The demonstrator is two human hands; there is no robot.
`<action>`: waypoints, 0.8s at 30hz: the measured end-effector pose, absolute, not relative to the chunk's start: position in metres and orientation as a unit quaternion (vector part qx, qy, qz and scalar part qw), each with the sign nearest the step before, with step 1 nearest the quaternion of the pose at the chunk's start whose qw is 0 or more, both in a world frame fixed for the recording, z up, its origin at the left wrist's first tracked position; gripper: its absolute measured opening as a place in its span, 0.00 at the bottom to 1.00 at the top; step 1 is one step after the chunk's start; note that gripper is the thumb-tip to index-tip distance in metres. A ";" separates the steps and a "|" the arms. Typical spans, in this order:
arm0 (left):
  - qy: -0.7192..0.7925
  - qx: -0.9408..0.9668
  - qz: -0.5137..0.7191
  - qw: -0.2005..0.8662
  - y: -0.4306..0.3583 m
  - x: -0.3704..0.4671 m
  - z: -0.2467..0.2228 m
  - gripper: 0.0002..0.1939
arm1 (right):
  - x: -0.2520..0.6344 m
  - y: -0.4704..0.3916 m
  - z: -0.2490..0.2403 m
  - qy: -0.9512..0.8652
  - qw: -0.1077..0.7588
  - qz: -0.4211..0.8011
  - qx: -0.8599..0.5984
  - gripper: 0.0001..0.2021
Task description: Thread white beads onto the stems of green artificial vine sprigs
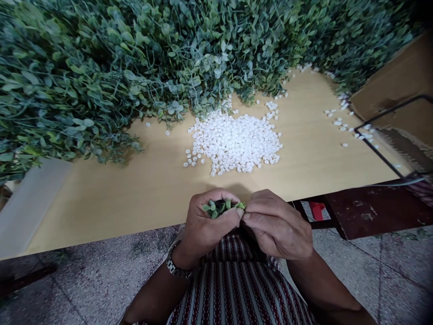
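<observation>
A small sprig of artificial green leaves (216, 210) is held in my left hand (208, 228), whose thumb and fingers curl closed around it. My right hand (279, 223) is closed in a pinch at the sprig's right end, its fingertips meeting the left thumb. Whatever those right fingertips grip is hidden. Both hands are at the front edge of a tan table (135, 203), close to my body. Just beyond them lies a heap of small white plastic rings or beads (240, 142).
Bushy artificial greenery (135, 58) covers the table's back. A torn cardboard box (399, 85) and a black metal frame (380, 155) stand at the right, near scattered white pieces. A pale translucent sheet (34, 205) lies on the left. A dark red wooden surface (382, 210) sits lower right.
</observation>
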State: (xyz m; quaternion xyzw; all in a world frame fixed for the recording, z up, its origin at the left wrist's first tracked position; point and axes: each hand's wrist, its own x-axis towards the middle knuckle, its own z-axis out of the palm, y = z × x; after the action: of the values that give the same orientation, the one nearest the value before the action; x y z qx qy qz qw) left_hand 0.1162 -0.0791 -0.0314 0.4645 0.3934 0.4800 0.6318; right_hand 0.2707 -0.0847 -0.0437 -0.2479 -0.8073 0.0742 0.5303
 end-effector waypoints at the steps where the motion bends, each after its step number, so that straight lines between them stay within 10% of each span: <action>1: 0.387 0.460 0.476 0.642 -0.079 0.117 -0.031 0.01 | 0.270 -0.084 -0.043 -0.805 0.534 0.077 -0.248 0.14; 12: 0.399 0.426 0.505 0.636 -0.079 0.121 -0.038 0.02 | 0.267 -0.089 -0.045 -0.575 0.594 0.462 -0.322 0.06; 24: 0.406 0.449 0.499 0.620 -0.079 0.125 -0.033 0.04 | 0.266 -0.086 -0.058 -0.542 0.610 0.519 -0.257 0.04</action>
State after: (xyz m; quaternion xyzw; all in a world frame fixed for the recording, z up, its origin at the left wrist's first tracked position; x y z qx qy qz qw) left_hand 0.1250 -0.0793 -0.0332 0.4488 0.4057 0.4990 0.6204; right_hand 0.2658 -0.0865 -0.0579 -0.2567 -0.5417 0.5187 0.6096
